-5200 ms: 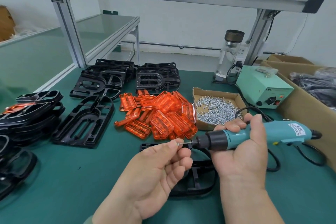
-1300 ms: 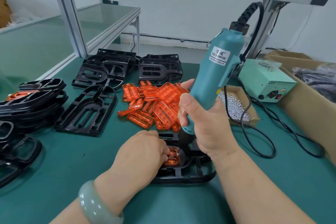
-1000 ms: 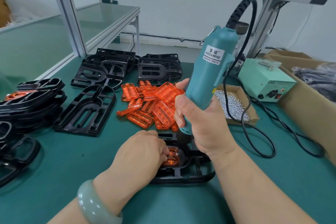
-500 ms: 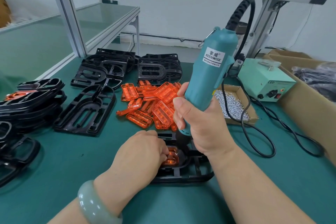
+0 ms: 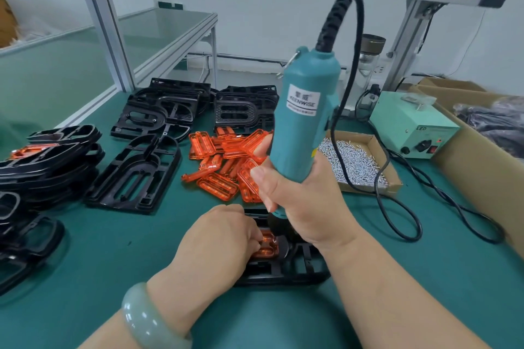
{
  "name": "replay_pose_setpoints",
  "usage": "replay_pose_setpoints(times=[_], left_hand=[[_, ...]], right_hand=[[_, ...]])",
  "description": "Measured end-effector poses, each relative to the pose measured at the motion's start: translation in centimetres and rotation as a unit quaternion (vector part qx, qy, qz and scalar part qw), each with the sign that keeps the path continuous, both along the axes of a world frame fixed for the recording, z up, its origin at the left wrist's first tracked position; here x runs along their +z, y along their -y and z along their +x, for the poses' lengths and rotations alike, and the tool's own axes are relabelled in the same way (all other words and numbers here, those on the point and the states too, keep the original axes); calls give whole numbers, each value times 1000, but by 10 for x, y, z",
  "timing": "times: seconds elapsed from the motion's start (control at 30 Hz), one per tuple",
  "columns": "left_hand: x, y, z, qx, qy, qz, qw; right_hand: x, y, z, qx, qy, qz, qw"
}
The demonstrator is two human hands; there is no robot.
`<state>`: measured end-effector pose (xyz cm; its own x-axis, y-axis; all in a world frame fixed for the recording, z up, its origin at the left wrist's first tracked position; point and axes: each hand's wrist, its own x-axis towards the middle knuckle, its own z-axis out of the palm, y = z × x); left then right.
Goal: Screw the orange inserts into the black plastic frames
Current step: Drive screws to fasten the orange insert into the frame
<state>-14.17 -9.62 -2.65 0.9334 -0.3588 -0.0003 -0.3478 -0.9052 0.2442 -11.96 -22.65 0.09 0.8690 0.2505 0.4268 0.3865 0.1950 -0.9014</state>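
Our right hand (image 5: 306, 207) grips the screwdriver (image 5: 303, 127), left hand (image 5: 224, 241) pinches the orange insert (image 5: 268, 247) in its black frame (image 5: 297, 270); we're likely driving, next hold plumb.

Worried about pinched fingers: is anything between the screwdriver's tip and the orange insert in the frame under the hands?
Nothing visible does. The right hand holds the electric screwdriver upright, its tip down on the orange insert seated in the black frame. The left hand steadies the insert, fingertips beside the tip but not under it.
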Motion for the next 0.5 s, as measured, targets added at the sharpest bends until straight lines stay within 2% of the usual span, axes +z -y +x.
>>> replay_pose_setpoints(times=[0.17,0.5], left_hand=[[1,1,1,4,-20,-11,1000],[-7,-4,0,7,12,-54,998]], right_hand=[[-2,4,4,23,3,29,999],[3,5,6,8,1,67,998]])
